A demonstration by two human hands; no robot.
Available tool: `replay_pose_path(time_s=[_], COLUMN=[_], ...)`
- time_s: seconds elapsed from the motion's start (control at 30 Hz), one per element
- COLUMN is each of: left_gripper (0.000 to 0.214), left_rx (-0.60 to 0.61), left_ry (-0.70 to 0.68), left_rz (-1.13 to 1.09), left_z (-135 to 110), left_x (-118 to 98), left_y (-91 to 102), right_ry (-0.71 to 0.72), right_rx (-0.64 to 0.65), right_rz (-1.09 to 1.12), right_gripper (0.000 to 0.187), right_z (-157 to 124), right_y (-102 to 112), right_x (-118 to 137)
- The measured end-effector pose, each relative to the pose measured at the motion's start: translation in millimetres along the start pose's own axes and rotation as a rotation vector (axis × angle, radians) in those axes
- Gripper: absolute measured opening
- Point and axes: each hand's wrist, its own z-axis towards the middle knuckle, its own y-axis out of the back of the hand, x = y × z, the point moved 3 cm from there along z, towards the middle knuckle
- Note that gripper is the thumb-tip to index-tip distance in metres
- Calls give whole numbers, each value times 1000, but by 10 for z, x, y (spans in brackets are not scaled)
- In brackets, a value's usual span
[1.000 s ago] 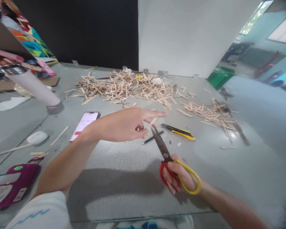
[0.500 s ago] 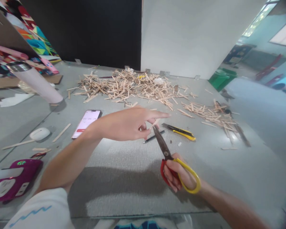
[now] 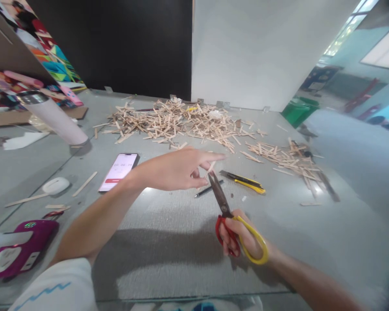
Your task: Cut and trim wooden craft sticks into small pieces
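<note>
My left hand [image 3: 178, 168] reaches across the middle of the table, pinching a small wooden stick [image 3: 211, 167] between thumb and fingers, with the index finger stretched out to the right. My right hand [image 3: 238, 235] grips scissors [image 3: 222, 199] by their red and yellow handles. The scissor tips meet the lower part of the stick, close to my left fingertips; whether the blades are parted there is hard to make out. Just beyond the blades lie a black pen [image 3: 208, 189] and a yellow-and-black box cutter [image 3: 243, 180].
A large heap of wooden sticks [image 3: 178, 123] lies at the back, with a smaller pile [image 3: 278, 157] at right. On the left are a phone [image 3: 119, 170], a tumbler [image 3: 55, 116], a white earbud case [image 3: 56, 185] and a purple device [image 3: 22, 246]. A black-and-white panel [image 3: 233, 56] stands behind.
The view has shifted slightly. The scissor handles are now a little further left, and the tips remain at the stick. My left hand still pinches the stick.
</note>
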Motion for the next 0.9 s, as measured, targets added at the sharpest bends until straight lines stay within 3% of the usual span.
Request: replay_pose_path(time_s=[0.23, 0.9], left_gripper=[72, 71], left_rx=[1, -15], left_ry=[-16, 16], left_rz=[-15, 45], left_z=[6, 18], left_x=[42, 22], left_y=[-20, 2], right_ry=[-58, -17], right_rx=[3, 42], right_rz=[-50, 48], right_gripper=[65, 73], right_z=[1, 29], right_y=[12, 12], right_x=[25, -45])
